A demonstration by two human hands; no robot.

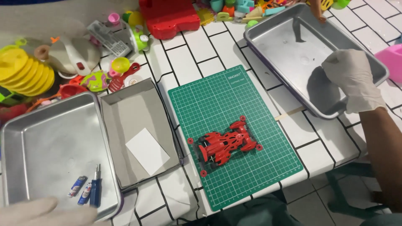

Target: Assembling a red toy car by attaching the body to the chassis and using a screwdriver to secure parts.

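A red toy race car (224,144) lies on a green cutting mat (234,113) in the middle of the white tiled table. My right hand (355,79), in a white glove, rests with fingers curled on the near edge of an empty metal tray (289,46) at the upper right. My left hand (39,213), gloved and blurred, is at the bottom left edge, beside another metal tray (46,138) that holds two small batteries (81,188) and a blue screwdriver (96,190). Whether either hand grips anything is not clear.
A grey cardboard box (138,113) with a white card (147,150) in it sits between the left tray and the mat. Colourful plastic toys crowd the far left and top. A wooden stick (289,113) lies under the right tray's corner.
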